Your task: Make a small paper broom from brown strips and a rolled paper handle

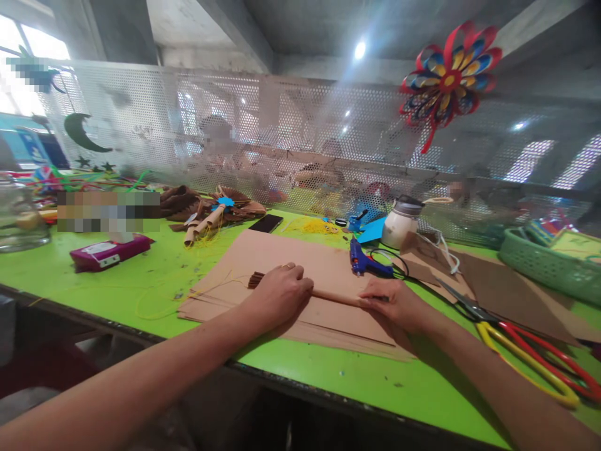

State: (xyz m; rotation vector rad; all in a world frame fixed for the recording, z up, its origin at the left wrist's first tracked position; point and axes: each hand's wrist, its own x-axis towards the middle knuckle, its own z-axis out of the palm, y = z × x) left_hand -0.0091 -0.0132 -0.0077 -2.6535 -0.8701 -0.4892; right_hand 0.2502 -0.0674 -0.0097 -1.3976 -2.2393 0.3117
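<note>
A thin brown rolled paper tube (334,296) lies slantwise over a stack of brown paper sheets (277,245). My left hand (284,291) is closed around its left part, with a ring on one finger. A dark brown fringed bundle (255,280) sticks out beyond that hand; whether it joins the tube is hidden under my fingers. At the tube's right end, my right hand (387,300) pinches it between thumb and fingers. A blue glue gun (369,260) rests just behind my right hand, partly over the sheets.
Large scissors (530,360) with red and yellow handles lie at right, near dark brown sheets (511,294) and a green basket (554,266). Farther back are a white jar (402,224), a phone (266,223) and brown paper flowers (230,210). A purple tissue pack (110,252) sits left.
</note>
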